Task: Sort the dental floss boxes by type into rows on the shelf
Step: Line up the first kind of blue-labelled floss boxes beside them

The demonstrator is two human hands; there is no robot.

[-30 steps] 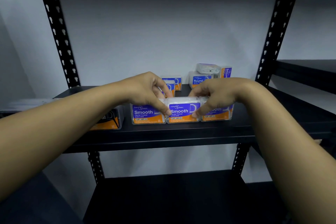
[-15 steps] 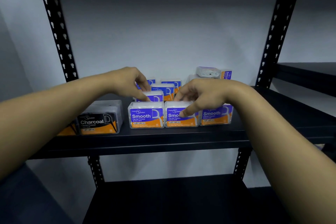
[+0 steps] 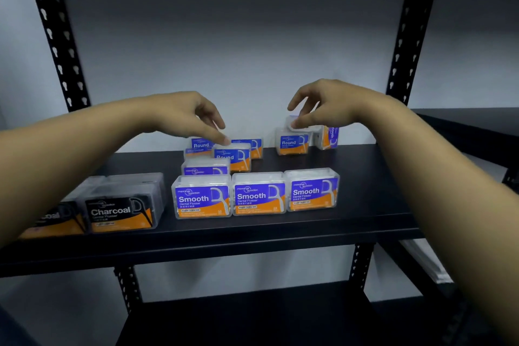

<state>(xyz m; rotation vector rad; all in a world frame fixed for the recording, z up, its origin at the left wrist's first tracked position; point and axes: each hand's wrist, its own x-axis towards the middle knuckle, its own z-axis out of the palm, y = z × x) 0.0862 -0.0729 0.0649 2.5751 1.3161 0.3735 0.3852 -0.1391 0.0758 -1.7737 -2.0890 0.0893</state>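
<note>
On the black shelf [image 3: 365, 205], three Smooth boxes [image 3: 258, 194] form a finished front row beside the Charcoal boxes [image 3: 120, 211]; Round boxes [image 3: 233, 156] behind await sorting, left hand [image 3: 185, 115] loose-fingered above them, right hand [image 3: 325, 107] pinching a stacked box [image 3: 293, 122].

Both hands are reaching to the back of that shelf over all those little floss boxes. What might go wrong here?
1. The right hand touches a box perched on top of a Round box; a clumsy grip might knock it off.
2. The left hand reaches over the Smooth row; a low wrist could nudge that tidy line.
3. An on-end box at the back looks easy to topple.
</note>
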